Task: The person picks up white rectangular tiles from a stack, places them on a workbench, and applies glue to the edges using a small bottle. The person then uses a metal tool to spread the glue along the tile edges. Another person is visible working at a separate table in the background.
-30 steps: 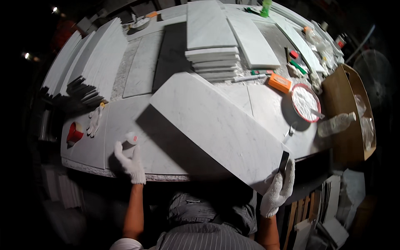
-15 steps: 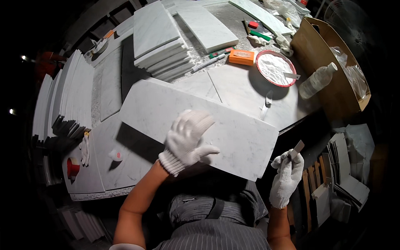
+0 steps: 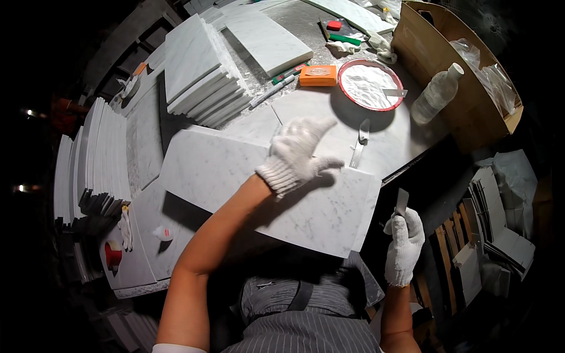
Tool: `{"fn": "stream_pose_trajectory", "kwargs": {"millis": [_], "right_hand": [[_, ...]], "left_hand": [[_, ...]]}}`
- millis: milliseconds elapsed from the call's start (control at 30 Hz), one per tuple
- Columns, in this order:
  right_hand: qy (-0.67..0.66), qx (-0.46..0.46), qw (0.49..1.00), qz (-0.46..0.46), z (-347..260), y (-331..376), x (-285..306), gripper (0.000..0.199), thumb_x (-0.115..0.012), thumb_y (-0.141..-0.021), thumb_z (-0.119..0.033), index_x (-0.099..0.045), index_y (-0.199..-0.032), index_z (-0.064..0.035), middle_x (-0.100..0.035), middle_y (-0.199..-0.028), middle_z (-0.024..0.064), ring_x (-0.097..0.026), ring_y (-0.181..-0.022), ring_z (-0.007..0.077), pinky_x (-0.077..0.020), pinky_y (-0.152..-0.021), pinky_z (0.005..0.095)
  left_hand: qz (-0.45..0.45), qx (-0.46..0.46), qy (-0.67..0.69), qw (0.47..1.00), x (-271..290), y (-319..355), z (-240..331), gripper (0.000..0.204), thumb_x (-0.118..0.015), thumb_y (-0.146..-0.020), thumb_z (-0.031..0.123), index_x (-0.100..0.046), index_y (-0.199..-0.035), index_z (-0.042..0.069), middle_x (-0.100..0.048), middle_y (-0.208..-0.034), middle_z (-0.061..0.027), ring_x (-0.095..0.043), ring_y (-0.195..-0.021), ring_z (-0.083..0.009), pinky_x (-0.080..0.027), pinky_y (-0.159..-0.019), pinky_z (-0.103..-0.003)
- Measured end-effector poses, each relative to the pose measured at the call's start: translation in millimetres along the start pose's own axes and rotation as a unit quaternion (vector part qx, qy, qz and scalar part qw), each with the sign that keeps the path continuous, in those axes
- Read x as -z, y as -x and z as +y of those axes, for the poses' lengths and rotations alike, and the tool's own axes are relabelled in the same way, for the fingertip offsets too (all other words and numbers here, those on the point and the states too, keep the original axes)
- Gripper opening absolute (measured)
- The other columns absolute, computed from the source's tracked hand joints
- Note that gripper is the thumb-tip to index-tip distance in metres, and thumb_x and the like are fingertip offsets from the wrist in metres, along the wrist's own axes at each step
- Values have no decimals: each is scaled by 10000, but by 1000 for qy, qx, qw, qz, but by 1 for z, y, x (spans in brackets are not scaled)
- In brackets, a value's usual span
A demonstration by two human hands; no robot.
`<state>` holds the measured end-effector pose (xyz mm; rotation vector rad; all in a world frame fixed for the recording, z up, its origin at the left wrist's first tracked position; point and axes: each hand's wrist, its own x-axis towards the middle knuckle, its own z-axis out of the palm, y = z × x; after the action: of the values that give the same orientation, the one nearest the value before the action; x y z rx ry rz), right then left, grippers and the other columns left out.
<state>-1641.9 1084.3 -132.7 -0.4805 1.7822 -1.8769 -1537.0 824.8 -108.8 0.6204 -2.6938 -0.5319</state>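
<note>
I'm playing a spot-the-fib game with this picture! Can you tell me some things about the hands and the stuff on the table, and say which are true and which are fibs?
1. The left hand wears a white glove and is over the big marble slab. True.
2. The right hand is empty. False: it grips a small flat blade tool.
3. The red-rimmed dish holds white powder. True.
4. The orange block lies on top of the stack of tiles. False: it lies on the table beside the dish.
5. The plastic bottle stands upright in the dish. False: it lies tilted beside the cardboard box.
</note>
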Motion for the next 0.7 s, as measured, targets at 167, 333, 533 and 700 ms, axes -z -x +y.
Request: {"fn": "stream_pose_trajectory", "kwargs": {"millis": [167,333,533,700], "right_hand": [[49,-40,998,8,-6,-35,12,442,-618,-951,-212,-544,-1291,60,-560,-803,-1,-478,-656,50,-405,-574,198],[109,12,991,-76,-22,-111,-6,460,-643,-924,-176,-539,-1329,17,-592,-853,26,-502,-675,63,-442,-602,213],[257,184,944,-90,4,-200,-39,337,-648,-880,-139,-648,-1188,-1,-703,-1014,121,-665,-867,194,-506,-803,286],[353,199,912,-69,14,-220,-63,305,-641,-867,-150,-675,-1137,-13,-693,-1101,154,-664,-1030,247,-481,-917,309]], "left_hand": [[89,8,55,994,25,34,-9,627,-739,-823,341,-515,-1311,17,-570,-1209,-186,-605,-1050,-279,-535,-811,-354],[102,19,-10,995,29,91,-10,528,-715,-838,256,-532,-1273,17,-570,-1205,-180,-573,-1086,-309,-498,-892,-397],[130,55,-63,988,24,97,0,514,-726,-808,250,-550,-1238,32,-585,-1213,-144,-540,-1117,-358,-403,-1003,-457],[133,71,-66,986,25,99,-1,508,-734,-787,235,-559,-1226,50,-590,-1204,-138,-536,-1120,-352,-395,-1009,-462]]}}
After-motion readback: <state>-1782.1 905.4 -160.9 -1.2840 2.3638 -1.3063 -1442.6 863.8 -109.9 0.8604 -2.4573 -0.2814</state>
